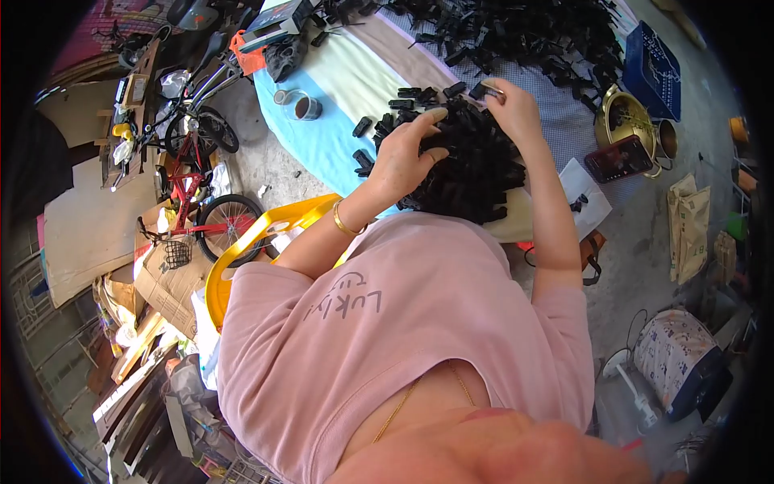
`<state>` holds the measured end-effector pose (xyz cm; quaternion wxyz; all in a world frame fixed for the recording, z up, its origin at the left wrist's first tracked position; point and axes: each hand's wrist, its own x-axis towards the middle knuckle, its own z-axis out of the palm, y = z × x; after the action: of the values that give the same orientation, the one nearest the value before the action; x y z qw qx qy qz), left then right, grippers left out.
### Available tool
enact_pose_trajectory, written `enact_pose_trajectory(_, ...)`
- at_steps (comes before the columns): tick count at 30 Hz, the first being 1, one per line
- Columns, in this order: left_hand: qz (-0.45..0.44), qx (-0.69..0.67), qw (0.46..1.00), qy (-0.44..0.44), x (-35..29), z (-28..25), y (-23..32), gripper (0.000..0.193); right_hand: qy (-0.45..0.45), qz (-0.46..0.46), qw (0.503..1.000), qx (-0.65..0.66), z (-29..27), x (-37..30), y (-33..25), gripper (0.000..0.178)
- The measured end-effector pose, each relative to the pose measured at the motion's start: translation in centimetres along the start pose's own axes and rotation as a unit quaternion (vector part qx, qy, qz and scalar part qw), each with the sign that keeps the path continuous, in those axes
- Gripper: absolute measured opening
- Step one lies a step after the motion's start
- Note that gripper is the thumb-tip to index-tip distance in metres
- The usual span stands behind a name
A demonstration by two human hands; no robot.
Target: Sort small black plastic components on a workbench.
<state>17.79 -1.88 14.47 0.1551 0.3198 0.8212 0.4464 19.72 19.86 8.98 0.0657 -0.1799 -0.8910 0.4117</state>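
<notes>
A heap of small black plastic pieces (472, 181) lies right in front of me on a striped cloth. My left hand (407, 153) is over the heap's left side, its thumb and fingers spread apart with nothing seen between them. At the heap's far right edge, my right hand (513, 105) pinches one small black plastic piece (482, 91) between thumb and fingers. Several loose black pieces (413, 98) lie along the far left edge of the heap. What exactly the pieces are is too small to tell.
A larger spread of black parts (516, 36) covers the far cloth. To the left stands a cup (305, 107) of dark contents. At right are a brass-coloured pot (617, 121), a phone (618, 159) and a blue basket (651, 73). A yellow plastic chair (222, 282) and a red bicycle (189, 189) are left.
</notes>
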Motion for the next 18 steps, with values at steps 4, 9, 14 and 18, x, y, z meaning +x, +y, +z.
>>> enact_pose_trajectory(4,0.079,0.081,0.988,-0.106,0.1,0.2,-0.5,0.044,0.056,0.001,0.988,-0.146,2.4,4.7,3.1,0.028)
enact_pose_trajectory(9,0.1,0.075,0.985,-0.115,0.3,0.3,0.0,0.041,0.048,0.024,0.967,-0.249,5.0,7.6,5.7,0.025)
enact_pose_trajectory(14,0.057,0.04,0.995,-0.077,0.4,-0.6,-0.3,0.039,0.079,0.009,0.963,-0.256,5.0,7.3,6.5,0.025)
enact_pose_trajectory(18,-0.058,-0.199,0.978,-0.031,0.8,-0.4,-2.2,0.045,0.104,-0.022,0.987,-0.12,1.9,4.3,3.4,0.025)
